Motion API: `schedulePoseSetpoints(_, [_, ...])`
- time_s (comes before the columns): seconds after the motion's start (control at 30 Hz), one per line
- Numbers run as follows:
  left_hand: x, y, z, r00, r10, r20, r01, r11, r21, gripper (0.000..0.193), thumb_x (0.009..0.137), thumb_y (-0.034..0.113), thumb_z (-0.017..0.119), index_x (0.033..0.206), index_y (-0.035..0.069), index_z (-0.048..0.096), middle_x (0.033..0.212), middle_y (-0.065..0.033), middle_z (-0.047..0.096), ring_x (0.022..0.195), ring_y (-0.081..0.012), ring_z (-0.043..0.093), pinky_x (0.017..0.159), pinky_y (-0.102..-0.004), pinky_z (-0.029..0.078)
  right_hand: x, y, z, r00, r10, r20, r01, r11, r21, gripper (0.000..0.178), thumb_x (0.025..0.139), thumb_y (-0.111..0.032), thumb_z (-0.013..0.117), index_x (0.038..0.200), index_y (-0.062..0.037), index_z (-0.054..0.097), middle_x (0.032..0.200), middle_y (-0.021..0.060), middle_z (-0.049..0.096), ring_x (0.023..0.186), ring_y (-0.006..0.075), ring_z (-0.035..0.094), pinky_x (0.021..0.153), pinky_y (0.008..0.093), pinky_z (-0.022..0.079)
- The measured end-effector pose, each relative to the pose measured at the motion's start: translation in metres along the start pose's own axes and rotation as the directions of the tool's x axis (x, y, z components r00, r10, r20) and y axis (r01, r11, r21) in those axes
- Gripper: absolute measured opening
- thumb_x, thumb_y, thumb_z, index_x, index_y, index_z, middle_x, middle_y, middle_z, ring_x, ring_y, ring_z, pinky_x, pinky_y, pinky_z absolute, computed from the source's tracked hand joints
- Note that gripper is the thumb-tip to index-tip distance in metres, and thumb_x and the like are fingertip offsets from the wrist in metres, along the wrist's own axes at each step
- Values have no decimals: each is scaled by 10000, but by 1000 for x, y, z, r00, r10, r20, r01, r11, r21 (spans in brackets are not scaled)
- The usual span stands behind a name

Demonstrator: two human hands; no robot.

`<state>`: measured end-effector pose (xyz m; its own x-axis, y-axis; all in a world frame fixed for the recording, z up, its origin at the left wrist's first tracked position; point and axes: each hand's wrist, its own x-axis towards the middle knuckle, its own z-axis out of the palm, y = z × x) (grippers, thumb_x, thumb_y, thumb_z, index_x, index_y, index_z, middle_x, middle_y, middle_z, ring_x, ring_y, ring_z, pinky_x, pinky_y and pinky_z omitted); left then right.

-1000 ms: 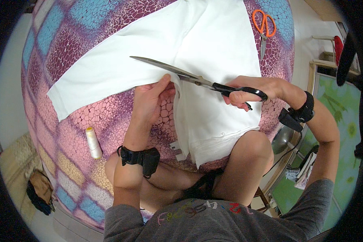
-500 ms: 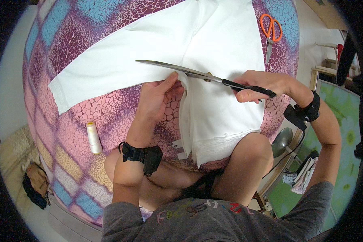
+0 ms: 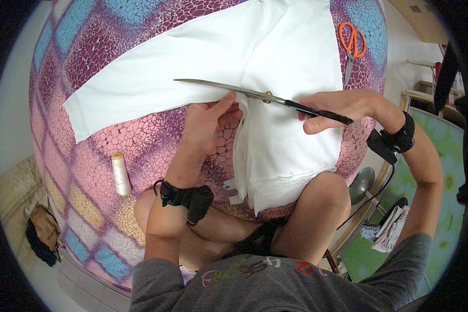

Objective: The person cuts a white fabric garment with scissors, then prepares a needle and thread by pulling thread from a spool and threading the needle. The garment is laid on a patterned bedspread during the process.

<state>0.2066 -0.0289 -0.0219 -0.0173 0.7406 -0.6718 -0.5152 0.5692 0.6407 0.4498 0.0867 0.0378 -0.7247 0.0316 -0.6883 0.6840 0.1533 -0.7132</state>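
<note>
A white long-sleeved garment (image 3: 291,57) lies spread over a patterned cover, one sleeve reaching left. At the underarm edge, my left hand (image 3: 213,117) is closed, pinching the cloth between thumb and fingers. My right hand (image 3: 335,109) grips the black handles of large scissors (image 3: 268,97) over the garment's body. Their long metal blades point left, passing just above my left thumb and across the base of the sleeve. Whether cloth lies between the blades, I cannot tell.
Small orange-handled scissors (image 3: 351,44) lie right of the garment. A white thread spool (image 3: 120,174) rests on the cover (image 3: 93,171) at left. My bare knees border the near side. A metal lamp shade (image 3: 362,183) and folded cloths (image 3: 392,229) sit at lower right.
The scissors' blades look closer together and their handles have tipped slightly. My left hand has shifted a little to the right, still pinching the garment's edge.
</note>
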Motion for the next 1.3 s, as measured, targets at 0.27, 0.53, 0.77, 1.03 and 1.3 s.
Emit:
schedulePoseSetpoints(0.27, [2, -2, -2, 999, 47, -2, -47, 999, 2, 195, 854, 104, 613, 1021, 7, 584, 931, -64, 612, 773, -154, 591, 674, -276, 527, -3, 1, 7, 999, 39, -34, -35, 995, 92, 734, 761, -753, 438, 820, -24, 507, 615, 4, 416, 566, 114, 434, 469, 280, 356])
schedulePoseSetpoints(0.53, [3, 0, -6, 1000, 15, 20, -15, 1000, -25, 175, 849, 95, 621, 1001, 13, 591, 917, -64, 616, 777, -159, 602, 672, -291, 541, -4, -4, 5, 996, 87, -16, -84, 987, 139, 730, 734, -776, 445, 782, -50, 497, 570, -15, 408, 512, 97, 428, 429, 269, 333])
schedulePoseSetpoints(0.77, [3, 0, -7, 999, -30, 19, 31, 998, -55, 171, 846, 98, 627, 996, 26, 586, 906, -53, 605, 772, -159, 597, 675, -289, 546, -6, -5, -3, 994, 104, -24, -102, 993, 65, 673, 762, -736, 467, 659, -71, 475, 496, -36, 373, 457, 90, 403, 398, 271, 298])
schedulePoseSetpoints(1.03, [-7, -19, 17, 990, 89, -105, -111, 967, -231, 207, 872, 169, 607, 1031, 48, 553, 954, -49, 580, 840, -156, 574, 712, -286, 514, -6, -7, -13, 997, 61, -51, -62, 998, -10, 664, 777, -717, 471, 646, -67, 484, 491, -35, 370, 461, 92, 401, 395, 281, 285])
schedulePoseSetpoints(1.3, [-12, -21, 21, 959, 181, -217, -258, 872, -415, 179, 912, 187, 555, 966, 19, 525, 859, -84, 615, 683, -121, 563, 608, -254, 497, -10, -6, -16, 996, 81, -31, -82, 996, -41, 682, 757, -739, 472, 646, -66, 494, 497, -33, 375, 468, 99, 412, 398, 283, 303])
